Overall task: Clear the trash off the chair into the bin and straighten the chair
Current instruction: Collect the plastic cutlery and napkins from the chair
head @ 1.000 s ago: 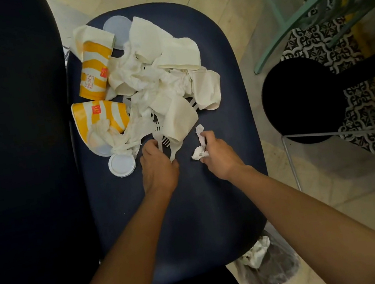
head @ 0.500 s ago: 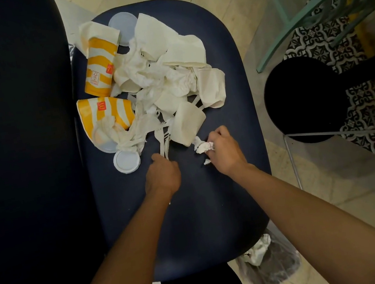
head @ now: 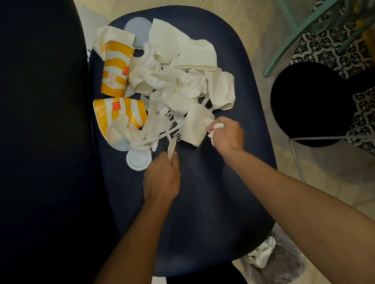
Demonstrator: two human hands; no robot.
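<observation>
The trash (head: 171, 78) lies on the far half of the chair (head: 206, 207). Over the chair's middle the left hand (head: 163, 180) pinches a plastic piece (head: 172, 147) and the right hand (head: 228, 136) grips a crumpled tissue (head: 217, 126).

The chair seat (head: 203, 200) is dark blue, smooth and matt with a faint sheen; the striped cups (head: 114, 71) near its far left edge are printed paper, creased; the napkins (head: 182, 51) heaped at the far end are thin crumpled paper; the lid (head: 139, 159) by the left edge is smooth white plastic; the utensil (head: 172, 147) in the left hand (head: 163, 180) is pale plastic; the wad (head: 217, 126) in the right hand (head: 228, 136) is soft rumpled tissue; the bag (head: 283, 271) by the near right corner is filmy clear plastic.
</observation>
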